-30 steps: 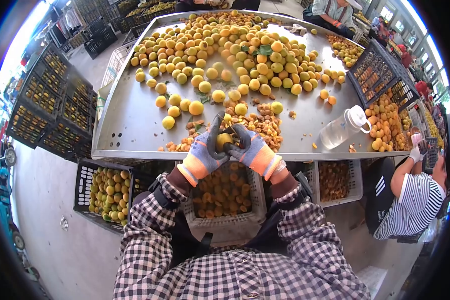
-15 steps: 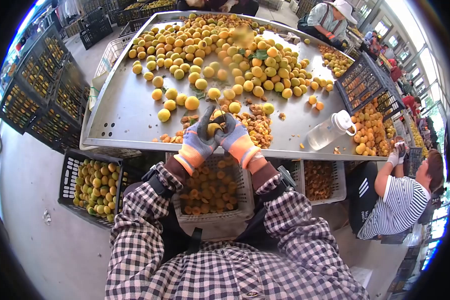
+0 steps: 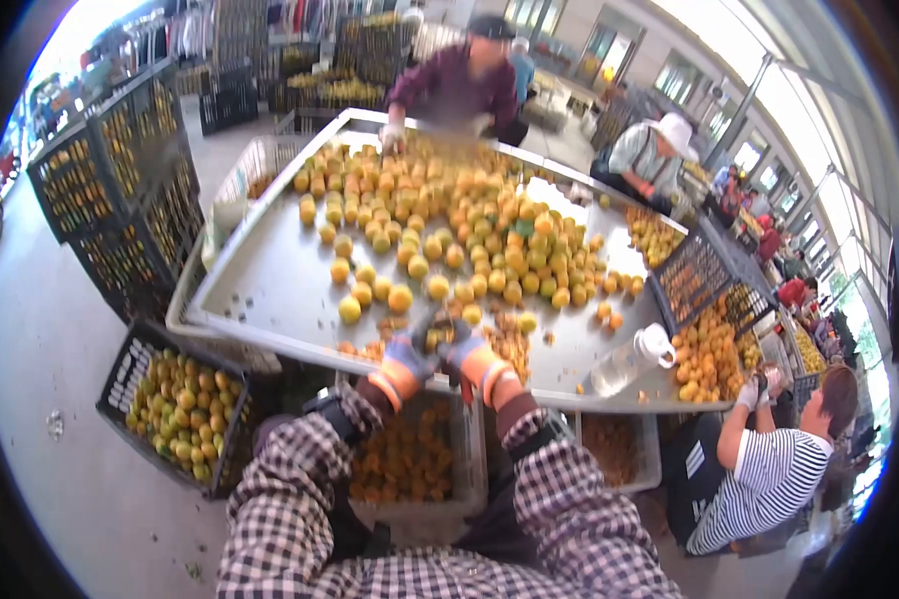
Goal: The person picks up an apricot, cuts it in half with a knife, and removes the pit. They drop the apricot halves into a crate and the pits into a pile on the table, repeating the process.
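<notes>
Both my hands wear grey and orange work gloves with dark fingers and meet above the near edge of the metal table. My left hand is closed around an apricot, mostly hidden by the fingers and blurred. Against the same fruit, my right hand is closed on a thin blade-like tool; a red end shows below the palm, the rest is covered. Just beyond lie torn apricot pieces and a heap of whole apricots. Below my hands stands a crate of apricot halves.
A water bottle stands right, near a tilted black crate and more apricots. A full crate sits on the floor left, below stacked crates. Co-workers are across the table and at right.
The view has tilted upward, bringing the co-worker across the table into sight. My hands appear lower in the picture, still together at the fruit. The red end has come into view.
</notes>
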Demonstrator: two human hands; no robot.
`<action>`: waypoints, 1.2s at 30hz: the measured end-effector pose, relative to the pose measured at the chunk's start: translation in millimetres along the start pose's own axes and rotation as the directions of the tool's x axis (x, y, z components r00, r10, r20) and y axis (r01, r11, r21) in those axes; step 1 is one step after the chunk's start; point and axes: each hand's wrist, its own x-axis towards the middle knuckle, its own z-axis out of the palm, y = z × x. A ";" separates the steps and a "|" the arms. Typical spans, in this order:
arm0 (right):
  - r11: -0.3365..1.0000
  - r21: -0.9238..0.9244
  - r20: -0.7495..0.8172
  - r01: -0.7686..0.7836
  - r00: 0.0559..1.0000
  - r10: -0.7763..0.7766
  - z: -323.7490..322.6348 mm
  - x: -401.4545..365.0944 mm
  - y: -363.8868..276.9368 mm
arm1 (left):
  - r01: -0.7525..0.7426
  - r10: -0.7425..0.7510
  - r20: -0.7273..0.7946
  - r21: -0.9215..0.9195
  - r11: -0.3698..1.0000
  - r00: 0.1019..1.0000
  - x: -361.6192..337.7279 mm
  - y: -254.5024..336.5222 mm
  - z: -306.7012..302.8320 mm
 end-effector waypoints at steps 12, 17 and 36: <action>0.866 0.500 -0.046 -0.014 0.998 0.042 -6.5 -8.7 -33.8 | -0.260 0.245 0.104 0.573 0.777 0.964 21.1 34.3 -30.8; 0.737 0.670 0.170 -0.085 0.985 -0.041 -22.5 -26.8 -47.8 | -0.316 0.276 0.155 0.505 0.803 0.948 30.3 32.5 -41.4; 0.710 0.691 -0.023 -0.137 0.977 0.210 -1.7 -35.8 -50.7 | -0.073 0.067 -0.050 -0.129 0.989 0.997 13.6 38.6 -10.7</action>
